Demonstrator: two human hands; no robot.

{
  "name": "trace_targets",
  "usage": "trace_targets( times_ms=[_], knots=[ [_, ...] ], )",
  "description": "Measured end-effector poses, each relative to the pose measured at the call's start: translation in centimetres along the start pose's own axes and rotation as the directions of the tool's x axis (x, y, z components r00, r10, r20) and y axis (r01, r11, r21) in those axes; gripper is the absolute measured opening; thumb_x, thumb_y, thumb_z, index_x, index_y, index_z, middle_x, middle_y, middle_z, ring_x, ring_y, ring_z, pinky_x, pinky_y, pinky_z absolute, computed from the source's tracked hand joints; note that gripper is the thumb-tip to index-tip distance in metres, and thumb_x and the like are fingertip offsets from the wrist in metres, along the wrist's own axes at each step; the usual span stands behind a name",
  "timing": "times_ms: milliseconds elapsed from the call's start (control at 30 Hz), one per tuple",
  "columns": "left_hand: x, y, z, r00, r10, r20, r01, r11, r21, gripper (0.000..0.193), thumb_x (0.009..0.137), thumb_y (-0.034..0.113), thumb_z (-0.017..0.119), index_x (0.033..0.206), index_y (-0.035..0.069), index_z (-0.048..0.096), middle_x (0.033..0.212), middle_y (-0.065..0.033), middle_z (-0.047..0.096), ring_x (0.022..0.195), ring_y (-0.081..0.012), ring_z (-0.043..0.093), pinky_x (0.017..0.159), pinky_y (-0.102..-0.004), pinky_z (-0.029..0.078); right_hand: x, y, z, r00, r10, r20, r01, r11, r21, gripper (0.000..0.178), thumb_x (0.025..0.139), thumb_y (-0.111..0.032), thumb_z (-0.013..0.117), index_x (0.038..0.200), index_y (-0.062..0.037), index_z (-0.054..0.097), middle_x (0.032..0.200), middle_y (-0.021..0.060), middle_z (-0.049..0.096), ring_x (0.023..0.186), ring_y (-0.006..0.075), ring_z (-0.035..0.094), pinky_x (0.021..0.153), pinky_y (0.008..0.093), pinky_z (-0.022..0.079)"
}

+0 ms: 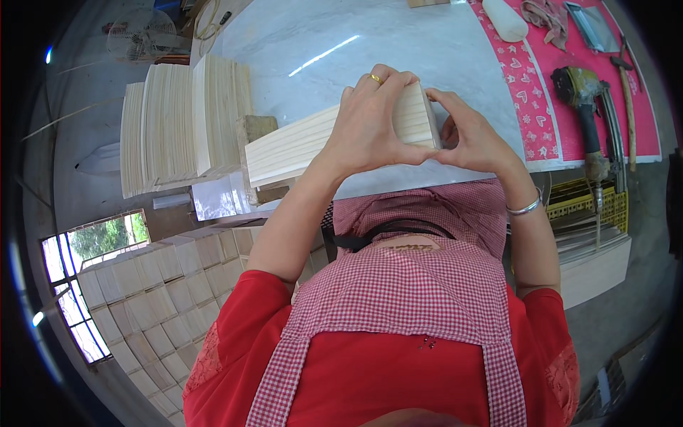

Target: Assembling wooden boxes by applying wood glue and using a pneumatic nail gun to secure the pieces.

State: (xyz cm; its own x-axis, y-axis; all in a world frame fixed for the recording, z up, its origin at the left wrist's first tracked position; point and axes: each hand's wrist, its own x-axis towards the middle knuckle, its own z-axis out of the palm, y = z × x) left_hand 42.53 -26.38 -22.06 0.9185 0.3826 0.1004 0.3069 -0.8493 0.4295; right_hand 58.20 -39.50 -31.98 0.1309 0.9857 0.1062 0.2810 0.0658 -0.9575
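A long, pale wooden box-shaped piece (pixel 292 151) lies aslant on the work table in front of me, with an end panel at its right. Whether it is hollow does not show. Over its right part my left hand (pixel 373 117) is clasped, fingers across the far edge and thumb along the near side. Curled around the right end is my right hand (pixel 469 135), its thumb meeting the near corner beside the left thumb. Some right fingertips are hidden behind the end panel. A small worn wooden block (pixel 257 129) sits by the piece's left end.
Thin wooden boards (pixel 181 121) stand stacked at the left. On a pink patterned sheet (pixel 569 85) lie a nail gun (pixel 588 114), a hammer (pixel 627 99), a white bottle (pixel 506 20) and a cloth (pixel 546 20). A yellow crate (pixel 613 206) stands below right; many wooden pieces (pixel 160 306) are piled lower left.
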Motion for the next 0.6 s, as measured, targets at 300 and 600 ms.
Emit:
trace_targets(
  times_ms=[300,600],
  knots=[
    [0.3,-0.2,0.1,0.999,0.011,-0.031,-0.011,1.0,-0.006,0.088,0.05,0.04,0.089,0.123,0.004,0.056,0.114,-0.0144,0.056,0.102,-0.0339,0.057,0.088,-0.0441,0.046,-4.0,-4.5,3.1,0.957,-0.107,-0.268,0.109,0.994,-0.007,0.083,0.072,-0.011,0.077,0.146,-0.0051,0.04,0.142,0.0172,0.045,0.122,0.0312,0.052,0.1,0.039,0.046],
    [0.4,-0.3,0.4,1.0,-0.018,0.002,0.018,1.0,-0.022,0.088,0.051,0.042,0.088,0.123,0.004,0.056,0.117,-0.0132,0.056,0.104,-0.0319,0.056,0.084,-0.0429,0.043,-6.6,-5.8,4.8,0.93,-0.105,-0.353,0.12,0.993,0.021,0.073,0.075,-0.011,0.076,0.141,0.0002,0.046,0.142,0.0181,0.046,0.129,0.0336,0.047,0.108,0.041,0.039]
  ],
)
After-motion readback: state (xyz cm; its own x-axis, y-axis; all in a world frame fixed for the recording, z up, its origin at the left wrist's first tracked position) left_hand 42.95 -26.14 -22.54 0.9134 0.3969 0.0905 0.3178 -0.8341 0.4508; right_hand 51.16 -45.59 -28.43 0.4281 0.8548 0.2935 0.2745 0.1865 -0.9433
